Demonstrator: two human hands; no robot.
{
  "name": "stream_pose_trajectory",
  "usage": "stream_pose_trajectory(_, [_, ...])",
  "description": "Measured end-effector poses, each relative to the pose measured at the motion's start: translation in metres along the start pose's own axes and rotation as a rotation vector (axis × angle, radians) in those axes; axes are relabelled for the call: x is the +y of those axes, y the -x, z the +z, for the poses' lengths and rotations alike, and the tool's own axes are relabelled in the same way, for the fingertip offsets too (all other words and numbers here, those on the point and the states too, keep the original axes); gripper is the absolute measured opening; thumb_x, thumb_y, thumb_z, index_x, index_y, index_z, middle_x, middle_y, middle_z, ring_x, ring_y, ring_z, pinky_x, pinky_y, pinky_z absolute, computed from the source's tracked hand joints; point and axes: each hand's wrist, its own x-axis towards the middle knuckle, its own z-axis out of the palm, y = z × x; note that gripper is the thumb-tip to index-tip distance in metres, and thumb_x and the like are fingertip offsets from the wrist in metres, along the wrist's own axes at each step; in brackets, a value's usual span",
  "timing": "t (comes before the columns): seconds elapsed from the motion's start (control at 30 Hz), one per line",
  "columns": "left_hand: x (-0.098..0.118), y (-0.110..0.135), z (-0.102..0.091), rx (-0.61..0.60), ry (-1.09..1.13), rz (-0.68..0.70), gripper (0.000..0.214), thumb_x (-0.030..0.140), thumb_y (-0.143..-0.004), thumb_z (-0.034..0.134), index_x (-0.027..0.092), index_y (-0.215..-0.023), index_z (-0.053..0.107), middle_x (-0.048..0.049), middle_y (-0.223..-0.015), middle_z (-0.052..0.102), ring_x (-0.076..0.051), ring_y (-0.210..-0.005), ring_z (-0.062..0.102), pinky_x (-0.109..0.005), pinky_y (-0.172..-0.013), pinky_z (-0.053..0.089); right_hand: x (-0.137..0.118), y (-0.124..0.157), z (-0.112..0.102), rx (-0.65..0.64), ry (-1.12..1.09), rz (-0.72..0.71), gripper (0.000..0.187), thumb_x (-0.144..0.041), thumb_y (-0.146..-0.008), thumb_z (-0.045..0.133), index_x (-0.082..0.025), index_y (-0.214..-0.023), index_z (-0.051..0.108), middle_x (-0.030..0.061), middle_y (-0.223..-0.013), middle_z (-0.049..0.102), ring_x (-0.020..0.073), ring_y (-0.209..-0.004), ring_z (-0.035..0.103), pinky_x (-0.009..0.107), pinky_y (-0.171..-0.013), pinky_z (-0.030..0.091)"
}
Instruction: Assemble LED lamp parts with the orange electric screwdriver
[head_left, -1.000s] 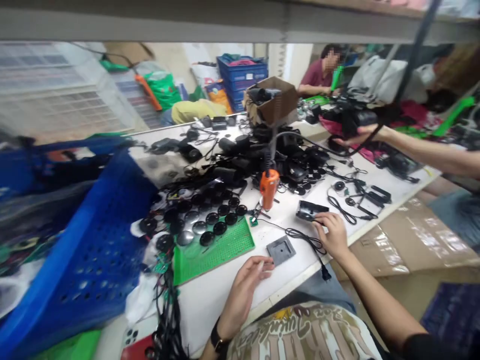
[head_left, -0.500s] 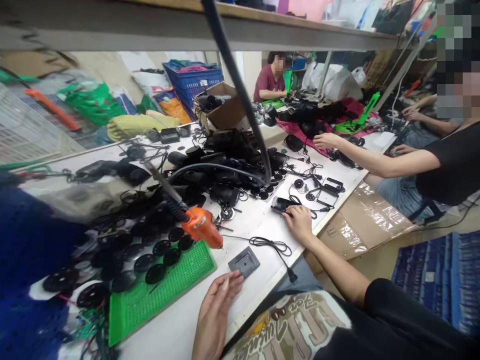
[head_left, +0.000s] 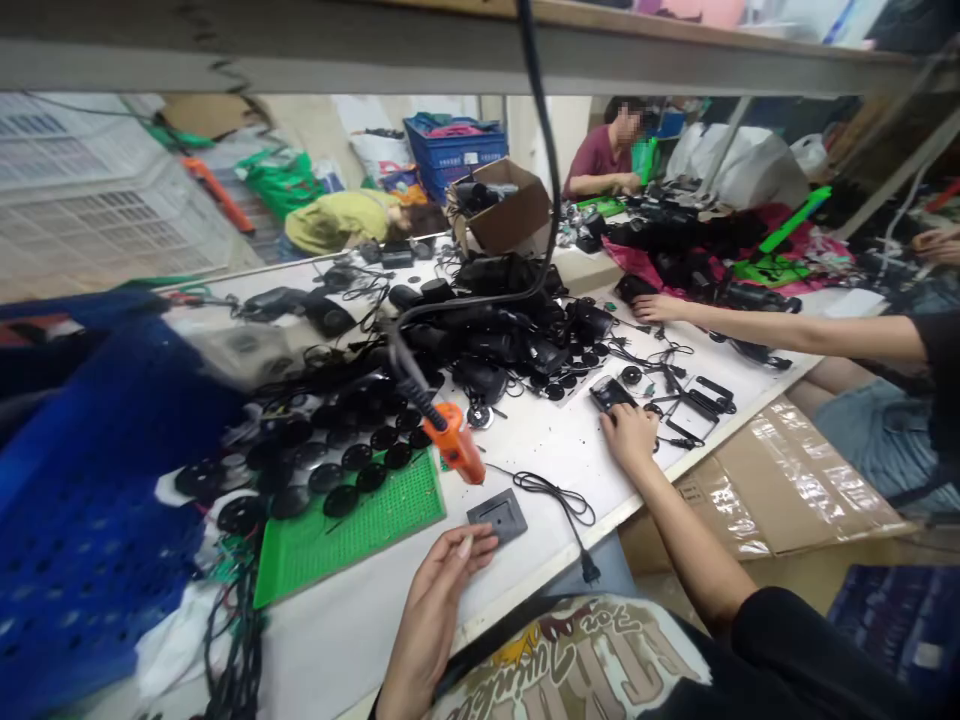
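My right hand [head_left: 631,437] is closed over the near end of a black, roughly cylindrical device body [head_left: 610,394] lying on the table; its exact kind I cannot make out. My left hand [head_left: 450,575] is empty, its fingers loosely extended and apart. Its fingertips are at the front edge of a dark grey rectangular block [head_left: 498,516] with a recess in its top. Just behind that block, an orange electric screwdriver [head_left: 456,445] hangs tip down from its cable. A coiled black power cord with plug [head_left: 555,492] lies between my hands.
Black round parts stand in and behind a green perforated tray [head_left: 360,530]. Black housings [head_left: 480,350] are heaped mid-table. A blue crate [head_left: 112,480] is at left. A co-worker's arm [head_left: 787,325] reaches in from the right; a second person [head_left: 600,165] sits at the far side.
The view has swung left. The black device body under my right hand has turned to point more away from me. My left hand stays by the grey block. A person in yellow now shows bent over behind.
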Motion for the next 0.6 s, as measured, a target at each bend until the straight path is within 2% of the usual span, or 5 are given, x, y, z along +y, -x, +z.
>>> stream_pose_trajectory(0.2, [-0.001,0.011,-0.018,0.110,0.075,0.021,0.045,0.054,-0.076,0.085,0.019,-0.103,0.074,-0.0115,-0.124,0.073,-0.027,-0.113,0.069,-0.034,-0.098,0.054,0.016,-0.029,-0.009,0.005,-0.035,0.103,0.035,-0.037,-0.095,0.047,-0.012,-0.098,0.071,0.0240,-0.109,0.071,0.0384,-0.106,0.054,0.059,-0.097,0.029])
stream_pose_trajectory(0.3, [-0.003,0.012,-0.033,0.127,0.084,0.038,0.045,0.054,-0.077,0.085,0.018,-0.103,0.074,-0.0122,-0.124,0.073,-0.027,-0.112,0.069,-0.035,-0.097,0.054,0.005,-0.040,-0.018,0.066,-0.099,0.156,0.044,-0.040,-0.094,0.049,-0.005,-0.114,0.067,0.0348,-0.137,0.056,0.0501,-0.125,0.043,0.072,-0.101,0.023])
stream_pose_trajectory(0.37, [-0.002,0.009,-0.040,0.134,0.085,0.049,0.045,0.054,-0.077,0.084,0.018,-0.103,0.075,-0.0124,-0.124,0.073,-0.027,-0.112,0.070,-0.035,-0.097,0.054,-0.016,-0.045,-0.019,0.076,-0.182,0.122,0.053,-0.045,-0.092,0.053,-0.006,-0.128,0.060,0.0343,-0.148,0.046,0.0509,-0.132,0.039,0.074,-0.105,0.023])
stream_pose_trajectory(0.5, [0.003,0.001,-0.037,0.125,0.088,0.080,0.042,0.052,-0.077,0.085,0.019,-0.101,0.075,-0.0109,-0.121,0.074,-0.025,-0.108,0.070,-0.034,-0.095,0.054,-0.088,-0.056,0.001,-0.108,-0.441,-0.116,0.052,-0.052,-0.087,0.064,-0.023,-0.130,0.061,0.0154,-0.132,0.065,0.0310,-0.112,0.061,0.048,-0.100,0.047])
stream_pose_trajectory(0.6, [0.009,-0.001,-0.026,0.078,0.087,0.110,0.040,0.051,-0.078,0.084,0.019,-0.100,0.076,-0.0102,-0.118,0.075,-0.024,-0.106,0.071,-0.033,-0.093,0.053,-0.140,-0.071,0.028,-0.213,-0.593,-0.155,0.053,-0.054,-0.082,0.069,-0.021,-0.123,0.061,0.0118,-0.120,0.070,0.0236,-0.094,0.066,0.039,-0.088,0.054])
